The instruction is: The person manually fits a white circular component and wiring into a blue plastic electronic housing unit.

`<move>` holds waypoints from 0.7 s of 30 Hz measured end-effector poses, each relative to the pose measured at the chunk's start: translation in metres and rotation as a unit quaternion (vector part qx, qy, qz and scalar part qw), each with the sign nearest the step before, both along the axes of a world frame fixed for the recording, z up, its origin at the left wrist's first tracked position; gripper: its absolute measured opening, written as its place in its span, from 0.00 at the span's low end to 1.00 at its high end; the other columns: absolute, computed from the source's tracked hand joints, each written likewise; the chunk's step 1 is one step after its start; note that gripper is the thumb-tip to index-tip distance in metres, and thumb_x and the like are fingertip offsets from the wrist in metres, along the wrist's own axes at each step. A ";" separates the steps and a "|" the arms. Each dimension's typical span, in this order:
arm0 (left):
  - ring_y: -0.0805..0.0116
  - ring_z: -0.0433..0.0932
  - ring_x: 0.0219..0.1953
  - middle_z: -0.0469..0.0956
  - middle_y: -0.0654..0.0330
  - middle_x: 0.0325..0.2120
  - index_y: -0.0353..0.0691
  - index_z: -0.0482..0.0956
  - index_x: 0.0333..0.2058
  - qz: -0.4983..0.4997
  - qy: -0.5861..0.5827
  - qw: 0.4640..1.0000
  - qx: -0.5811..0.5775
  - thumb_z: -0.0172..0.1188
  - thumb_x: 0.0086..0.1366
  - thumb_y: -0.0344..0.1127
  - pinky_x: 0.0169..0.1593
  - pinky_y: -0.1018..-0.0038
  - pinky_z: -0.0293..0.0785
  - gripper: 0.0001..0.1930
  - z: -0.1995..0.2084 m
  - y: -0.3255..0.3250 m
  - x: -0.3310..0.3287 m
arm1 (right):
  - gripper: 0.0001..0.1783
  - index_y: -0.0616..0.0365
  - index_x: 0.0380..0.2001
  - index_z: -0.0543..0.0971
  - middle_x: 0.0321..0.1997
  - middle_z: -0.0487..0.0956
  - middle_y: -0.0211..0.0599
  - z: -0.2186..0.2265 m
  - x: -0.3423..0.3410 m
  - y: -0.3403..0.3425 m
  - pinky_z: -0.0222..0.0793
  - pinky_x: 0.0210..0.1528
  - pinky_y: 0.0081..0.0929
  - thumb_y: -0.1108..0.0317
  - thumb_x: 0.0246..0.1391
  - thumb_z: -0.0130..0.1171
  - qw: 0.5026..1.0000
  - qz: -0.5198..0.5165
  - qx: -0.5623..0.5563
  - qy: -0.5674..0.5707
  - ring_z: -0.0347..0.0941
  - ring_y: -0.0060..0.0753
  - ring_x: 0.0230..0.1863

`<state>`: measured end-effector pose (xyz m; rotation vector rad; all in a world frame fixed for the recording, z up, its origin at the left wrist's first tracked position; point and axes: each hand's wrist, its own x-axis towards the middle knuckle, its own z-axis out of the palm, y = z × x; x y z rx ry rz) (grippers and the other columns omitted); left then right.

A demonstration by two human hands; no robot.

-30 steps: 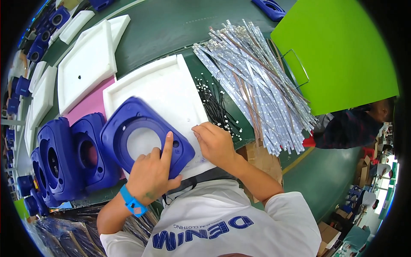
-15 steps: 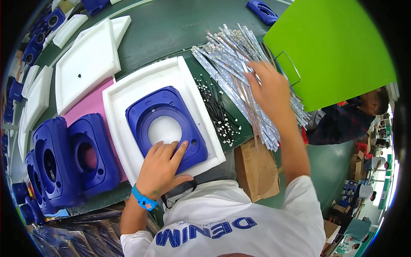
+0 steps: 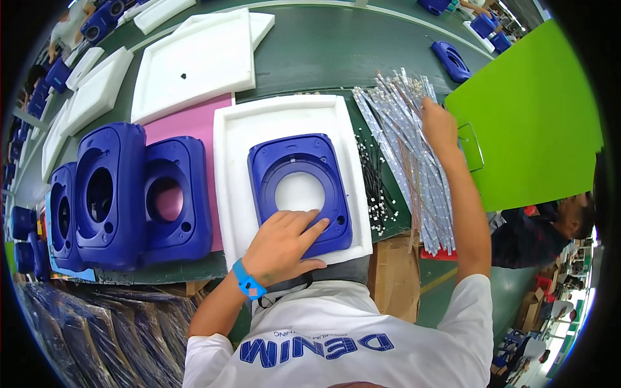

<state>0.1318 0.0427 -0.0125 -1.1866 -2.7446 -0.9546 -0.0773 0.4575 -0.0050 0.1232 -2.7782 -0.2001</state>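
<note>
Resting, left hand (image 3: 279,242) lay on blue plastic case (image 3: 333,184) inside white foam tray (image 3: 233,161), fingers spread, not clutching. Right hand (image 3: 441,129) was at LED strips (image 3: 432,199), right of tray; couldn't tell if pinching. Crossed strips might have snagged and bent from hard pull.

From the wearer's head, 1 fisheye view looks down, close above the central blue housing (image 3: 331,194) and green worktable (image 3: 310,45).
</note>
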 end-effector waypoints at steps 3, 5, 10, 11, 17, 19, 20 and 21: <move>0.50 0.79 0.57 0.79 0.49 0.57 0.39 0.78 0.60 -0.002 0.009 0.999 0.040 0.78 0.53 0.52 0.61 0.57 0.73 0.38 0.003 0.002 -0.001 | 0.08 0.56 0.42 0.80 0.36 0.84 0.53 0.036 0.008 -0.004 0.76 0.39 0.53 0.64 0.67 0.56 0.990 0.080 -0.088 0.076 0.84 0.58 0.39; 0.49 0.78 0.57 0.79 0.49 0.56 0.37 0.79 0.58 -0.004 0.011 0.998 0.062 0.78 0.55 0.50 0.61 0.57 0.73 0.36 0.003 0.001 -0.004 | 0.09 0.56 0.44 0.81 0.37 0.85 0.52 0.058 0.012 -0.006 0.76 0.38 0.50 0.64 0.68 0.57 0.983 0.097 -0.111 0.106 0.84 0.57 0.38; 0.46 0.81 0.54 0.83 0.48 0.51 0.36 0.85 0.44 0.141 0.072 0.985 0.063 0.71 0.64 0.43 0.56 0.56 0.77 0.17 0.030 -0.019 -0.033 | 0.09 0.55 0.46 0.84 0.38 0.86 0.49 0.094 0.028 -0.021 0.77 0.39 0.39 0.65 0.66 0.63 0.955 0.109 -0.222 0.162 0.84 0.52 0.36; 0.45 0.83 0.47 0.85 0.48 0.43 0.36 0.84 0.36 0.191 0.091 0.977 0.005 0.70 0.65 0.39 0.51 0.56 0.79 0.11 0.053 -0.022 -0.048 | 0.09 0.56 0.46 0.85 0.38 0.86 0.47 0.098 0.035 -0.027 0.77 0.39 0.37 0.67 0.65 0.65 0.959 0.111 -0.205 0.163 0.84 0.50 0.35; 0.39 0.85 0.48 0.85 0.36 0.40 0.30 0.85 0.44 0.350 -0.059 0.875 -0.328 0.56 0.66 0.34 0.57 0.55 0.80 0.15 0.065 -0.064 -0.226 | 0.07 0.59 0.43 0.85 0.38 0.87 0.45 0.138 0.065 -0.074 0.76 0.37 0.34 0.70 0.63 0.67 0.936 0.233 -0.131 0.228 0.83 0.44 0.32; 0.39 0.84 0.52 0.84 0.34 0.45 0.29 0.84 0.47 0.363 -0.101 0.852 -0.364 0.56 0.65 0.34 0.61 0.56 0.78 0.17 0.009 -0.122 -0.298 | 0.07 0.60 0.42 0.85 0.37 0.87 0.45 0.155 0.076 -0.097 0.75 0.36 0.32 0.72 0.62 0.67 0.921 0.269 -0.138 0.247 0.82 0.41 0.31; 0.45 0.81 0.59 0.81 0.41 0.54 0.36 0.85 0.52 0.337 -0.080 0.836 -0.425 0.55 0.66 0.40 0.66 0.57 0.74 0.21 -0.042 -0.167 -0.317 | 0.07 0.60 0.42 0.85 0.36 0.86 0.44 0.162 0.084 -0.109 0.74 0.35 0.31 0.74 0.62 0.67 0.923 0.263 -0.183 0.214 0.81 0.39 0.30; 0.51 0.78 0.65 0.79 0.49 0.62 0.43 0.85 0.58 0.331 -0.065 0.803 -0.491 0.53 0.67 0.45 0.71 0.58 0.70 0.25 -0.073 -0.251 -0.319 | 0.07 0.61 0.42 0.85 0.35 0.86 0.44 0.170 0.088 -0.125 0.73 0.34 0.29 0.75 0.61 0.67 0.912 0.279 -0.240 0.181 0.81 0.37 0.29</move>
